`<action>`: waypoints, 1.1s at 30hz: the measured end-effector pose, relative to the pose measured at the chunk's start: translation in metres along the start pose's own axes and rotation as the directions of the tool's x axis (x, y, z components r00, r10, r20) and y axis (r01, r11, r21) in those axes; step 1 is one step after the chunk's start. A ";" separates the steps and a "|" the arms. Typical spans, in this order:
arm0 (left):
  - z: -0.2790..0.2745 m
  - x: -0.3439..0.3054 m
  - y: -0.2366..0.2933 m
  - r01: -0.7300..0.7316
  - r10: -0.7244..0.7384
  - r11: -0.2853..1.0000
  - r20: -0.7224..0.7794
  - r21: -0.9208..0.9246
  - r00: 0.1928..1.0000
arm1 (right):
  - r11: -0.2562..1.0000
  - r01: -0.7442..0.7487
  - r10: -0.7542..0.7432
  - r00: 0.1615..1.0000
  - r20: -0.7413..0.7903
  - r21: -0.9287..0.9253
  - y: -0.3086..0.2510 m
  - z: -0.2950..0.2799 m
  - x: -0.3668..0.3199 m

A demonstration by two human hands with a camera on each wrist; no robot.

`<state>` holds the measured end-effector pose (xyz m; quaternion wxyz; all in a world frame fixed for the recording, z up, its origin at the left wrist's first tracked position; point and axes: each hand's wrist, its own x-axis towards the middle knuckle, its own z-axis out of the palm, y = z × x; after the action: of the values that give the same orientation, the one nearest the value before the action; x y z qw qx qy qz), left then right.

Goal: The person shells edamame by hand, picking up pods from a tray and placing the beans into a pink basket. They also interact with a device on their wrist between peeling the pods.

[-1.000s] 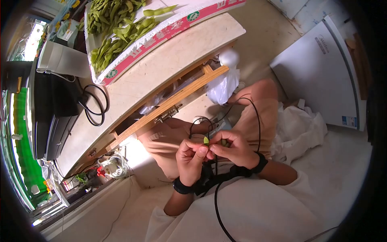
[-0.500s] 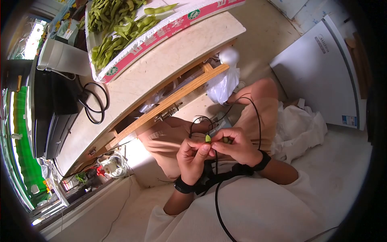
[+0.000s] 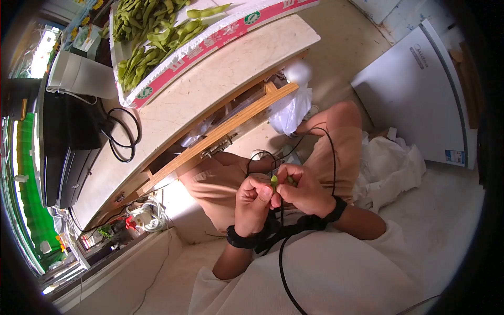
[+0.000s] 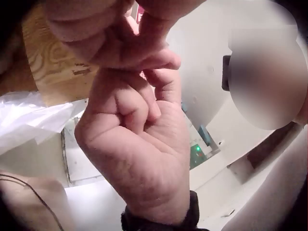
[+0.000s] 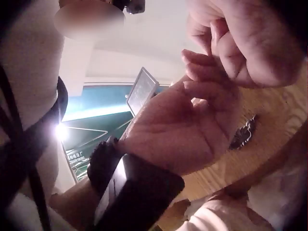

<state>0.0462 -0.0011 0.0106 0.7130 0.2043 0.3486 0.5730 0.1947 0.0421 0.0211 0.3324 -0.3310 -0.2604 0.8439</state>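
Observation:
In the head view, both hands meet above the lap at a small green soybean pod (image 3: 274,181). The left hand (image 3: 251,207) pinches it between thumb and forefinger, the pod's tip standing up between the fingers. From the other side, the right hand (image 3: 307,193) has its curled thumb and fingers right at the same pod. More green, like beans or pods (image 3: 291,180), shows inside the right hand's curled fingers. Both wrist views show the fingertips meeting, with the pod hidden behind the fingers.
A white foam box (image 3: 210,44) with a pink printed side holds many soybean pods (image 3: 152,39) on the counter (image 3: 220,86). Below is an open wooden drawer (image 3: 226,136). Black cables hang near the arms. A small fridge (image 3: 415,94) and white plastic bag (image 3: 388,168) stand right.
Both hands have shifted slightly. The left hand has moved a little right, and the right hand's fingers have curled closer over the pod. The pod's tip sits slightly farther right.

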 end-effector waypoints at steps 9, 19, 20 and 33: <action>0.011 0.000 0.021 -0.302 0.356 0.127 0.241 0.945 0.903 | 0.850 0.174 -0.182 0.983 0.033 -0.497 -0.011 -0.011 0.003; 0.001 -0.005 0.017 0.073 -0.037 0.874 -0.085 0.480 0.996 | 0.803 0.184 -0.193 0.980 0.045 -0.567 -0.010 -0.011 0.004; -0.003 -0.005 0.018 0.104 -0.090 0.920 -0.056 0.378 0.994 | 0.865 0.167 -0.163 0.985 0.049 -0.473 -0.009 -0.011 0.004; 0.003 0.000 0.007 -0.042 0.125 0.868 -0.136 0.495 0.983 | 0.470 0.455 -0.523 0.834 0.176 -0.756 -0.024 0.000 0.000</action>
<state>0.0437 0.0005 0.0174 0.5813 0.3453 0.5305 0.5113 0.2039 0.0579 0.0368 0.3944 -0.3851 -0.6656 0.5031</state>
